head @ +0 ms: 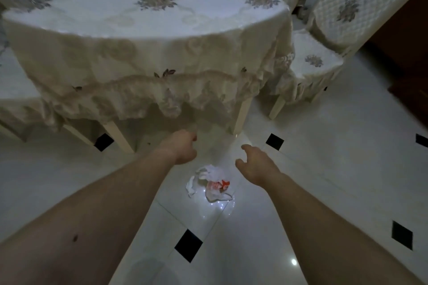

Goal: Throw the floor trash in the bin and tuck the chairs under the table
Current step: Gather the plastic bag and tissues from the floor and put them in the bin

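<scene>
Left hand (183,147) loosely curled, right hand (253,165) relaxed, both empty, flanking crumpled white-and-red plastic trash (210,183) on near glossy white tiled floor (324,150). Lower right hand, gather all scraps, pinch firmly.

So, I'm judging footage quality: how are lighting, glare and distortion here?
Head view: dim overall; glare spots on the glossy white floor tiles near the crumpled white-and-red plastic wrapper; wide-angle lens bows the edge of the cream lace-clothed table; corners soft.

trash (209,184): crumpled white-and-red plastic, on floor before table (143,30) | chair (315,62): cream-covered, beside table corner
</scene>
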The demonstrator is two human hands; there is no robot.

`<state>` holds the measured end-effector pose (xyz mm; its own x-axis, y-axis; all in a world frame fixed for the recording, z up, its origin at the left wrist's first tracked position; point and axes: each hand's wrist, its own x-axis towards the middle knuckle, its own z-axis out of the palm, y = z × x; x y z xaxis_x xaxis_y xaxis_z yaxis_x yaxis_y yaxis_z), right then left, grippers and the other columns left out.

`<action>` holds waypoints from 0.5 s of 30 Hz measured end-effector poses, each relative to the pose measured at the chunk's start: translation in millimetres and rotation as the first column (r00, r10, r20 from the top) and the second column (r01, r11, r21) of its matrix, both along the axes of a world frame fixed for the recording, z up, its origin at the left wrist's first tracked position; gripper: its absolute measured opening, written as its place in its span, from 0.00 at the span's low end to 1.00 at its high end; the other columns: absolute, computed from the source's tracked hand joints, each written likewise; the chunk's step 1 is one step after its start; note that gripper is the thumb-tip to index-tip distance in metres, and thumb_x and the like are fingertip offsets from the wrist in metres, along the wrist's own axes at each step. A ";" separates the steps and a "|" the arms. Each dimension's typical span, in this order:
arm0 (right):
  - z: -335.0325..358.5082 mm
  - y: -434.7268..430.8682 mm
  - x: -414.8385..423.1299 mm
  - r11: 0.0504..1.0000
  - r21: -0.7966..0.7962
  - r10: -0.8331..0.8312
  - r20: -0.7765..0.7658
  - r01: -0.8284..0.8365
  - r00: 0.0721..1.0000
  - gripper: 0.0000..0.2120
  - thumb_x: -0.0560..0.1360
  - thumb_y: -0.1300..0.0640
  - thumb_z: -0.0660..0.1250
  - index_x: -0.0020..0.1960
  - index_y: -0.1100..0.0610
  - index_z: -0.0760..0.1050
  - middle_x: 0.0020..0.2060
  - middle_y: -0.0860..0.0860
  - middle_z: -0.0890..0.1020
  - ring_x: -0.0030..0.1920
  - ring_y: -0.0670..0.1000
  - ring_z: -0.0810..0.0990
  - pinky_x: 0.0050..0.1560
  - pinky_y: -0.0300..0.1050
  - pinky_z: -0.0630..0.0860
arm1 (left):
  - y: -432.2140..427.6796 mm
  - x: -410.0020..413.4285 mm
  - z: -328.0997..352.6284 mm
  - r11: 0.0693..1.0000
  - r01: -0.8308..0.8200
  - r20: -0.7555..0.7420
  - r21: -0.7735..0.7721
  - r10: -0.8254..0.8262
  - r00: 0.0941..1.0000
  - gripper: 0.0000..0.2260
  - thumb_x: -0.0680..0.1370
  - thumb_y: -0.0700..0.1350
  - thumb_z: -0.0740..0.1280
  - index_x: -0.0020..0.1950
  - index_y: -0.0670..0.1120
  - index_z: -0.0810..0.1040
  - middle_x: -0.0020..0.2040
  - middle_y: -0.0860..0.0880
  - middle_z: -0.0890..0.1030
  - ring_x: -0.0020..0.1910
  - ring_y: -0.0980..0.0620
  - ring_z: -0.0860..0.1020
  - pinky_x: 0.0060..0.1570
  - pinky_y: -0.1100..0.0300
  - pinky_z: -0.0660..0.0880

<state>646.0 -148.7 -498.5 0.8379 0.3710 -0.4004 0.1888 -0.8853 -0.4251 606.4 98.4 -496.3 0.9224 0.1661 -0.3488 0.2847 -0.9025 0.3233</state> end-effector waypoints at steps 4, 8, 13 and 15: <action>-84.9 -3.6 16.0 1.000 0.017 -0.023 -0.021 0.023 1.000 0.30 0.82 0.47 0.61 0.80 0.56 0.58 0.76 0.57 0.68 0.73 0.59 0.69 0.69 0.52 0.68 | 0.3 11.2 -86.3 1.000 -0.011 -0.029 0.005 0.012 0.999 0.24 0.74 0.46 0.69 0.70 0.46 0.73 0.64 0.42 0.77 0.62 0.42 0.76 0.59 0.52 0.75; -164.6 -2.8 24.0 0.999 0.040 -0.035 -0.038 0.036 0.999 0.30 0.81 0.48 0.61 0.80 0.56 0.59 0.75 0.57 0.68 0.72 0.59 0.69 0.69 0.52 0.68 | 0.5 17.6 -168.0 1.000 0.006 -0.032 0.029 -0.005 0.999 0.24 0.74 0.48 0.69 0.70 0.49 0.73 0.65 0.45 0.76 0.62 0.43 0.76 0.60 0.51 0.75; -254.9 1.7 35.8 0.999 0.040 0.000 -0.040 0.001 0.999 0.30 0.81 0.47 0.61 0.80 0.55 0.59 0.75 0.57 0.69 0.71 0.58 0.70 0.69 0.51 0.69 | 3.4 19.9 -264.9 1.000 -0.014 -0.061 0.016 0.015 0.998 0.23 0.74 0.48 0.69 0.69 0.50 0.73 0.65 0.45 0.76 0.61 0.44 0.77 0.60 0.50 0.75; -286.1 3.6 43.1 0.999 0.037 0.006 -0.035 -0.005 0.999 0.30 0.81 0.47 0.61 0.80 0.55 0.59 0.75 0.57 0.69 0.72 0.58 0.70 0.69 0.51 0.69 | 6.9 20.5 -298.8 1.000 -0.028 -0.072 0.007 0.028 0.997 0.23 0.74 0.48 0.69 0.70 0.50 0.73 0.65 0.44 0.76 0.62 0.43 0.77 0.60 0.50 0.75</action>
